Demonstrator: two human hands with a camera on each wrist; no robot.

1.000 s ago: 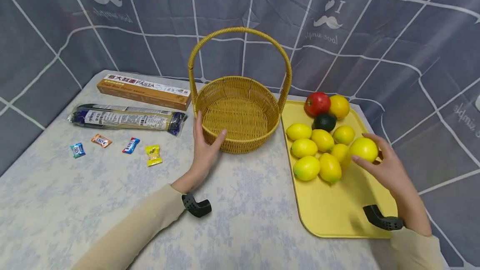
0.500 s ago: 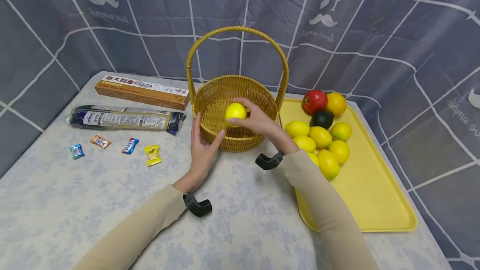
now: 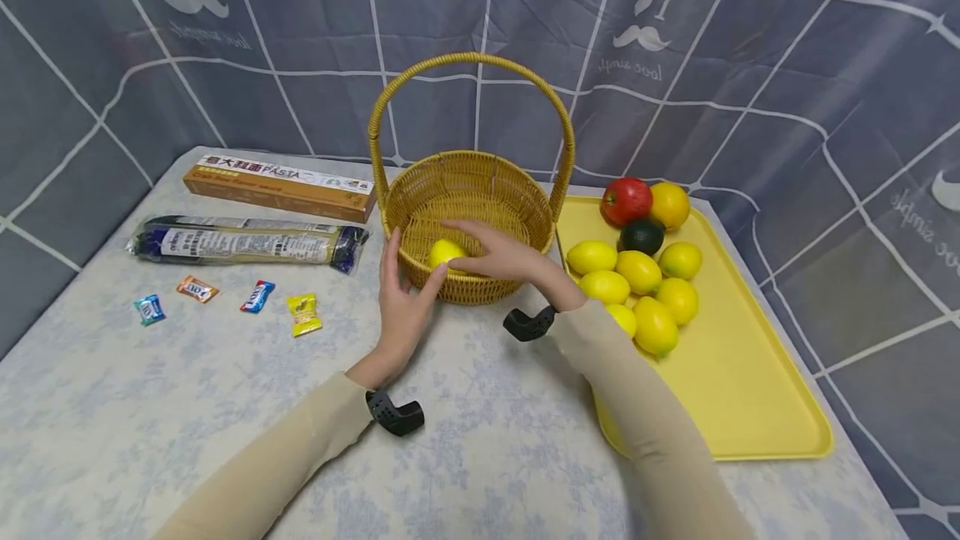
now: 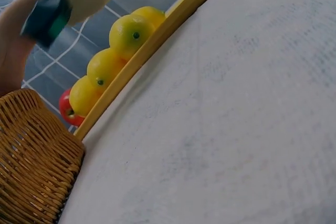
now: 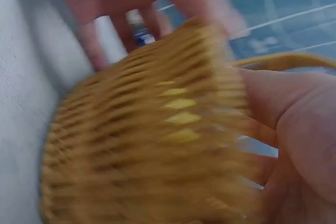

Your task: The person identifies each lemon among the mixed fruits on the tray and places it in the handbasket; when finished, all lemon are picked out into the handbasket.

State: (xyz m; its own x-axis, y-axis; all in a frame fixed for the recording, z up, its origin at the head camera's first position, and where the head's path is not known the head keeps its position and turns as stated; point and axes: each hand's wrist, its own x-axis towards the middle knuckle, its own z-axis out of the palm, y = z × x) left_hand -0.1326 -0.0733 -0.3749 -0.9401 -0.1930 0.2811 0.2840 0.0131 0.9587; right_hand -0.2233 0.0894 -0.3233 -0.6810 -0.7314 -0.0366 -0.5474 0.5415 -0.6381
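A round-bottomed wicker basket (image 3: pixel 480 286) with a tall arched handle stands mid-table. Inside it, near the front left wall, sits a yellow lemon (image 3: pixel 446 253), partly covered by fingers and rim; yellow also glints through the weave in the right wrist view. My right hand (image 3: pixel 506 257) reaches over the front right rim, fingers extended and loose beside the lemon. Against the basket's front left side rests my left hand (image 3: pixel 405 307), its fingers straight and thumb near the rim. To the right, a yellow tray (image 3: pixel 742 390) holds several lemons (image 3: pixel 640 273).
Also on the tray are a red apple (image 3: pixel 627 201), an orange (image 3: pixel 669 205) and a dark green avocado (image 3: pixel 641 236). Left of the basket lie a pasta box (image 3: pixel 281 190), a plastic-wrapped packet (image 3: pixel 247 242) and several small wrapped candies (image 3: pixel 303 314). A grey curtain (image 3: pixel 315 7) hangs behind.
My right hand has carried a lemon from the tray leftward into the basket, where it has let go of it and its fingers have spread. My left hand has stayed at the basket.
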